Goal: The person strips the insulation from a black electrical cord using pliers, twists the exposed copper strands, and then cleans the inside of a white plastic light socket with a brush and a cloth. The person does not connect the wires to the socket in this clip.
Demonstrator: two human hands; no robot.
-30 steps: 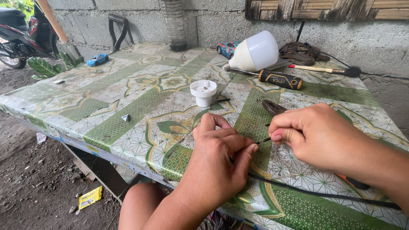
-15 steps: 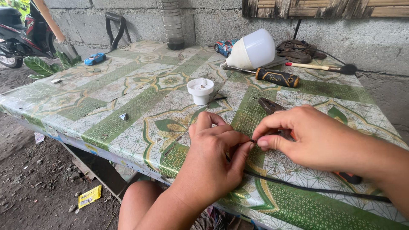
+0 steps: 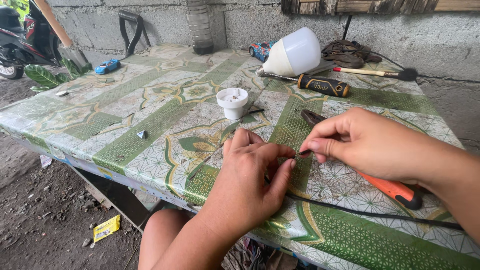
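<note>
Wire (image 3: 360, 212) between both hands' fingers (image 3: 320, 145)

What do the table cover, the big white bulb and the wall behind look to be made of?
The table cover looks like glossy plastic sheeting: it shines, wrinkles and carries a printed green pattern. The bulb seems to be matt white plastic, though frosted glass is possible, with a metal screw base. The wall looks like rough grey concrete block.

Both hands meet near the centre, fingertips almost touching. The left hand (image 3: 250, 175) reaches up from six o'clock, fingers curled, thumb out. The right hand (image 3: 357, 142) enters from four o'clock, thumb and forefinger pinched together.
</note>
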